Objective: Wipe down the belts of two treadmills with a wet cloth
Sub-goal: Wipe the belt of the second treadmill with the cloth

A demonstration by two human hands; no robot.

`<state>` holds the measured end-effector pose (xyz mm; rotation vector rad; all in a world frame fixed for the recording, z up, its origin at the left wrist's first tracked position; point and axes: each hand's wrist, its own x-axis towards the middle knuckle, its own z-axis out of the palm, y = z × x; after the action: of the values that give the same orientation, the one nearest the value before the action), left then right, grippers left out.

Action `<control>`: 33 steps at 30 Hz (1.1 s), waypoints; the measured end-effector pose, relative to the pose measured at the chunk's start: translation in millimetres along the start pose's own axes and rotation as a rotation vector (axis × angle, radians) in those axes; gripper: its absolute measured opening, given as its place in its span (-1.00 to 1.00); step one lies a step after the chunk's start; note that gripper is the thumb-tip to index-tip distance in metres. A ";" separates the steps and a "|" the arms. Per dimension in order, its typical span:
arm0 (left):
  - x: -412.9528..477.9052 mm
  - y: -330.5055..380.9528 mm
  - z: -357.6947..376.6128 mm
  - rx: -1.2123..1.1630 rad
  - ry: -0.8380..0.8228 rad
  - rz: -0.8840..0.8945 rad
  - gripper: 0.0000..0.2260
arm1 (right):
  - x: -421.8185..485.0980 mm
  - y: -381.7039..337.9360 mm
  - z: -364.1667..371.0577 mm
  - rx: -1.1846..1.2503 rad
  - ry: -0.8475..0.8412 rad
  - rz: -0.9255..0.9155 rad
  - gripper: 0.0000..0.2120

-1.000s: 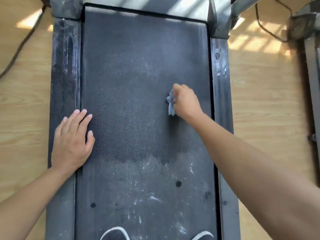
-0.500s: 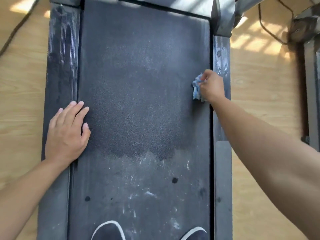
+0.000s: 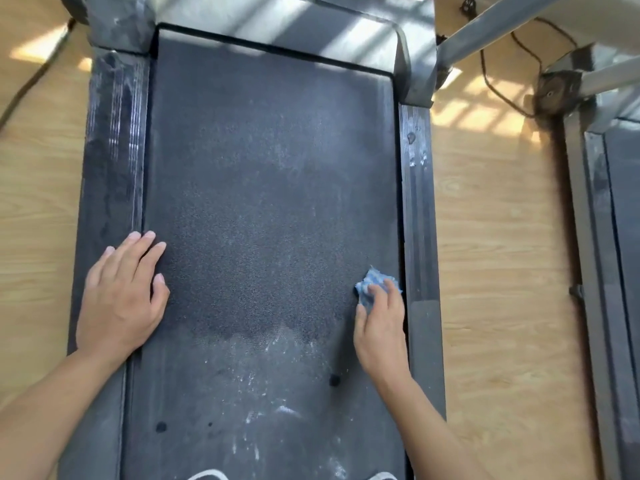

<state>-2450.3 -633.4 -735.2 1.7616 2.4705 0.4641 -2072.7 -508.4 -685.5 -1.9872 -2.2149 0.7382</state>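
The dark treadmill belt (image 3: 270, 209) fills the middle of the view; its middle band looks darker and damp, its near part dusty with white specks. A small blue cloth (image 3: 371, 280) lies at the belt's right edge. My right hand (image 3: 381, 323) presses on the cloth, fingers over it, most of the cloth hidden beneath. My left hand (image 3: 121, 292) lies flat, fingers spread, across the belt's left edge and the left side rail (image 3: 110, 150).
The right side rail (image 3: 417, 202) runs beside the cloth. A second treadmill (image 3: 616, 237) stands at the far right across a strip of wood floor (image 3: 502, 271). Grey frame posts (image 3: 415, 64) and a black cable (image 3: 491, 81) sit at the top.
My right hand has slid the cloth from mid-belt to the right rail, then back toward me along the right edge. My left hand stays planted on the left edge.
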 end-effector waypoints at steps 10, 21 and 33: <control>-4.1 -5.7 6.8 -0.020 0.026 -0.007 -0.56 | 6.1 -6.1 41.0 -0.118 -0.102 0.016 -0.15; -3.7 -14.3 12.3 -0.035 -0.030 0.017 -0.54 | 171.4 -2.4 3.0 -0.207 -0.083 -0.221 -0.11; -2.9 -3.8 8.9 -0.016 -0.028 -0.009 -0.55 | -7.5 40.8 18.9 -0.228 -0.239 -0.144 -0.09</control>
<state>-2450.6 -635.4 -745.1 1.7384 2.4480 0.4541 -2041.1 -519.3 -716.5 -1.8910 -2.6571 0.7726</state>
